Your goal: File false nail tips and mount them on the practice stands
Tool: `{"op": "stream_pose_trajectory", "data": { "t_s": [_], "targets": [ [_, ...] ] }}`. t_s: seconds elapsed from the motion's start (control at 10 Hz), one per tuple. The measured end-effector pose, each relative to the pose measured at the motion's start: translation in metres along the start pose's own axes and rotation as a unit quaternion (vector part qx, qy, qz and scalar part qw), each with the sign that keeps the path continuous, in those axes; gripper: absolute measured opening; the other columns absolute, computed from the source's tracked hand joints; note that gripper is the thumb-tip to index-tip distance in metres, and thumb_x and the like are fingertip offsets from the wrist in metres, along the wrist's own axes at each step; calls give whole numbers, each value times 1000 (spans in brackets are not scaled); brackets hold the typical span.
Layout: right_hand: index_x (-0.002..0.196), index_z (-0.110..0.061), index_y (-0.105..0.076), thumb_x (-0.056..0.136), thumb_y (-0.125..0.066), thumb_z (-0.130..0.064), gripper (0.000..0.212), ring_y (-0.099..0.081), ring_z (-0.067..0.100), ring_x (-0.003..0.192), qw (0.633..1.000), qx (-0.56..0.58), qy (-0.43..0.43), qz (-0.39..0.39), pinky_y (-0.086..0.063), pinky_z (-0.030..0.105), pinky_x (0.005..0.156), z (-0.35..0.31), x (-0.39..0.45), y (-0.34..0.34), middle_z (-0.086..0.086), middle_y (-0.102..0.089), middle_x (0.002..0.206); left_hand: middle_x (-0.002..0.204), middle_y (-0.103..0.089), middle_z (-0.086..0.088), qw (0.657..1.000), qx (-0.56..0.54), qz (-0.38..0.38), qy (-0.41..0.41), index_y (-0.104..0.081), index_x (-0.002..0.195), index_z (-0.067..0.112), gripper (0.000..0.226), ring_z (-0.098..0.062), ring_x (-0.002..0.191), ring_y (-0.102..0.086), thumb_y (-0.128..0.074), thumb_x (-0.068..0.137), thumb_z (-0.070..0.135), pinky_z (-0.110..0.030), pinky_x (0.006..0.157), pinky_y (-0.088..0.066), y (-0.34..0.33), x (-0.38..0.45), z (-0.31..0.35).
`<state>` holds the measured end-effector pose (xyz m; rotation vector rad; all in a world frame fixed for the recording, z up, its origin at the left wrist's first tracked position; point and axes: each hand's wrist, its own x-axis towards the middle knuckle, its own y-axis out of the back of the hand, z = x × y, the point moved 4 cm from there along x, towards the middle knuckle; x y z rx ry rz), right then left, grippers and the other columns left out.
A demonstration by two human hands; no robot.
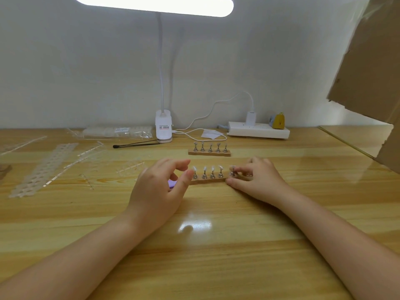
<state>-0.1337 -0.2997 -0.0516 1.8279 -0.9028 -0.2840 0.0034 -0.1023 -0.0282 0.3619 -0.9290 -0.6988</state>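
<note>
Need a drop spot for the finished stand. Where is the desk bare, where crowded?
Bare: the near table in front of both forearms, and the right side between power strip and cardboard. Crowded: left, with empty tip strips, and the back by the lamp clamp and far stand.

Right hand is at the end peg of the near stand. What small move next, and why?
Probably press the tip down onto that end peg, then let go. The right hand pinches there, the left hand steadies the near stand, and its four other pegs already seem to carry tips. The far stand looks unfilled.
</note>
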Motion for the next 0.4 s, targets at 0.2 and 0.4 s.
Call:
{"op": "stream_pose_trajectory", "data": {
  "t_s": [0.2,0.4],
  "targets": [
    [85,-29,-75,77,-67,-55,29,-47,22,98,989,-122,-41,73,-35,30,77,24,2,32,-3,-56,88,97,-63,14,1000,17,-7,1,-65,114,22,36,-10,81,-60,-50,87,40,-46,86,-46,-1,0,-1],
    [110,-27,-69,77,-59,-58,46,-50,28,117,953,-188,-226,75,-35,34,96,86,1,86,4,-64,118,98,-63,13,1000,19,-1,11,-65,114,22,36,-10,82,-59,-49,87,40,-45,87,-46,-1,0,-3]
  ]
}}
